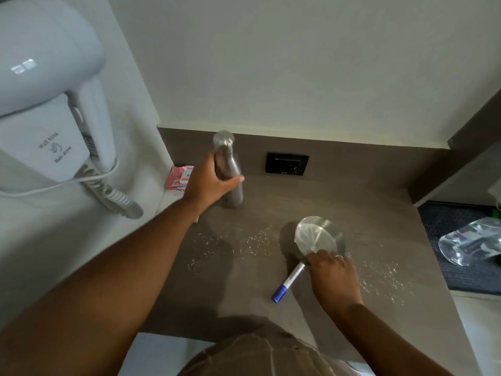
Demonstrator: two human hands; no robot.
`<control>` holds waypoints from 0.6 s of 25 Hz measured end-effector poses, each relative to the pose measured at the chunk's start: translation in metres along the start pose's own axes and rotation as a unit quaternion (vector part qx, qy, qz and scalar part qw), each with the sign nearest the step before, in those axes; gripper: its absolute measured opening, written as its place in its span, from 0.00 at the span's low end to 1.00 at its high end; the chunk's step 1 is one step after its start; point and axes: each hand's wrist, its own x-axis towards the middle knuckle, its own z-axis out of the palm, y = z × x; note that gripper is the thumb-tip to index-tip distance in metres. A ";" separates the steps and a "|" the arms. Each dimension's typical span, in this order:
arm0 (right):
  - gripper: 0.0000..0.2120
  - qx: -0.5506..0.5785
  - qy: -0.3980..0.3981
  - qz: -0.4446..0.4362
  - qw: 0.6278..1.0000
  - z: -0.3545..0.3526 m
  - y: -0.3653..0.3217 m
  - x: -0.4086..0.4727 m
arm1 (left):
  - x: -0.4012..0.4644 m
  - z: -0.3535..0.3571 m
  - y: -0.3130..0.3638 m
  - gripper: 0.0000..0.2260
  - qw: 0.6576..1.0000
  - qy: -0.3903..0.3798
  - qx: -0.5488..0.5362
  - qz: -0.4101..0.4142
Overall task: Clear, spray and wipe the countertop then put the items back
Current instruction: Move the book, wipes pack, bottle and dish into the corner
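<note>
The brown countertop (pixel 311 202) carries scattered white crumbs (pixel 252 240) across its middle and right side. My left hand (pixel 206 183) is wrapped around a tall steel bottle (pixel 229 164) standing upright near the back left. My right hand (pixel 332 272) grips the near rim of a steel bowl (pixel 317 236), which is tilted up on the counter. A marker with a blue cap (pixel 287 282) lies flat just left of my right hand, its far end under the bowl and hand.
A pink packet (pixel 180 176) leans in the back left corner. A black wall socket (pixel 286 164) sits in the backsplash. A white wall hair dryer (pixel 46 104) with coiled cord hangs at left. A crumpled clear plastic bottle (pixel 471 244) lies on a dark mat right of the counter.
</note>
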 end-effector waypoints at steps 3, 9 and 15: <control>0.04 -0.028 -0.007 -0.051 0.998 -0.013 -0.034 0.028 | 0.045 0.005 -0.012 0.33 1.000 0.002 -0.007 -0.015; 0.10 -0.020 0.000 -0.127 0.992 -0.013 -0.090 0.069 | 0.083 0.016 -0.040 0.31 0.999 0.021 0.012 -0.029; 0.10 -0.001 -0.008 -0.148 0.989 -0.003 -0.110 0.089 | 0.092 0.025 -0.050 0.35 0.998 0.055 0.032 0.000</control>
